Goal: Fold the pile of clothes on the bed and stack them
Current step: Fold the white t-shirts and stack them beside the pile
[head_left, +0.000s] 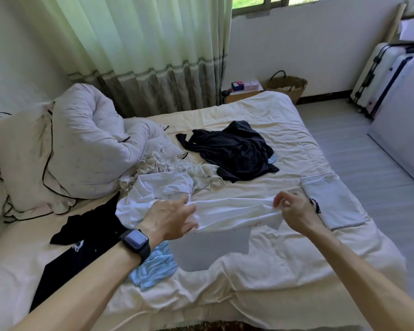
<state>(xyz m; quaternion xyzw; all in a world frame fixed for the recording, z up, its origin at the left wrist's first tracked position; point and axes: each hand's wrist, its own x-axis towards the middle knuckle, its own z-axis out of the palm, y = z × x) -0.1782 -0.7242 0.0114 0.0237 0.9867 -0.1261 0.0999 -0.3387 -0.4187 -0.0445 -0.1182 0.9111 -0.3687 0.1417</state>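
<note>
Grip: left hand [170, 218] and right hand [294, 211], each pinching one end of a white garment [232, 211], fingers curled over the cloth. The span between them is pulled taut and held above the bed sheet [285, 271], with its shadow directly below. The remainder of the garment trails in a heap just beyond the left hand.

Just outside the right hand: pale folded piece [332, 204], flat on the sheet. It is the only folded item in view and is judged to be the start of the stack.

Beneath the left wrist: light blue knit garment [153, 261], crumpled. Outside the left forearm: black garment [86, 235], spread out and unfolded.

Beyond the grip, past the trailing white cloth: cream garment [177, 170], rumpled. Farther off, toward the right-hand side: dark navy garment [232, 151], a loose heap.

Far beyond the left hand: bunched quilt [89, 144], judged bedding, not part of the pile.

Progress, as judged: early. One piece folded, one in hand and not yet folded, at least four unfolded.
</note>
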